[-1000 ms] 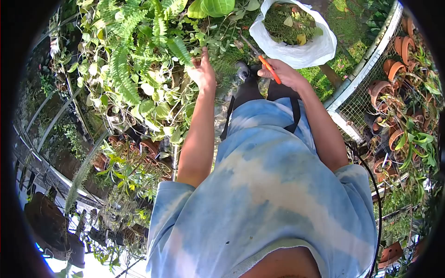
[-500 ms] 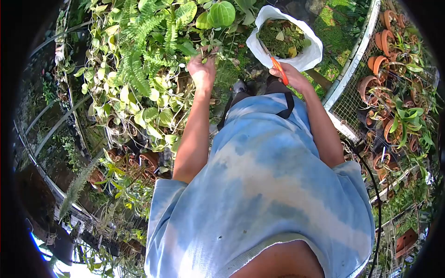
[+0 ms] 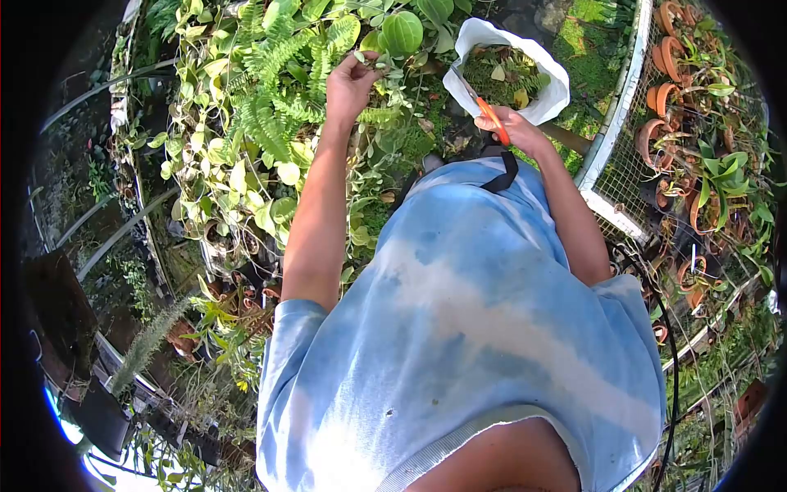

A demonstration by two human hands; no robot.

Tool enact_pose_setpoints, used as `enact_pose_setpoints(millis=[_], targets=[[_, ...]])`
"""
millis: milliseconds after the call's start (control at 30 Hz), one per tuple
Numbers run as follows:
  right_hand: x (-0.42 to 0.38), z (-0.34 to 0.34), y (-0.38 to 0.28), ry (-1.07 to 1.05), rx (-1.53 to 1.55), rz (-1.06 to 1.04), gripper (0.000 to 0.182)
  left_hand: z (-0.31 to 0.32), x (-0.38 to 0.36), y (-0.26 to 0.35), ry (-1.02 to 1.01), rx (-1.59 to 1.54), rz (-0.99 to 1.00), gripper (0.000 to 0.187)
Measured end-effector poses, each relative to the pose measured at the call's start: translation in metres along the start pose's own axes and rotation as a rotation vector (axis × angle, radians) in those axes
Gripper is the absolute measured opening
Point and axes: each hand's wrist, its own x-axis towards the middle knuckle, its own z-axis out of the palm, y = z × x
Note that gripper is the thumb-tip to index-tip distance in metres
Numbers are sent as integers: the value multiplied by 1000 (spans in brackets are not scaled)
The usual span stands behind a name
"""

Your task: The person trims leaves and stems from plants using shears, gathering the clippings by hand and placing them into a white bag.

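Observation:
My left hand is among the greenery, fingertips pinched on a thin leafy stem beside a green fern. A broad round leaf grows just beyond those fingers. My right hand grips scissors by their orange handles. Their blades point up and left, over the near left rim of a white bag. Cut fern fronds and leaves lie inside the bag. Whether my right fingers also touch the bag is hard to see.
Trailing vines fill the left side. On the right, a pale-edged wire mesh bench carries several terracotta pots with plants. A black cable hangs beside my right side. Mossy ground lies beyond the bag.
My left hand has moved slightly up and away from my body, with its fingers pinched at the stem. My right hand, scissors and bag stay nearly in place; the view has shifted slightly.

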Motion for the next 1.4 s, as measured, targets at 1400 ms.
enact_pose_setpoints(millis=[1400], targets=[[-4, -40, 64, 416, 300, -32, 79, 107, 42, 161, -607, -622, 158, 18]])
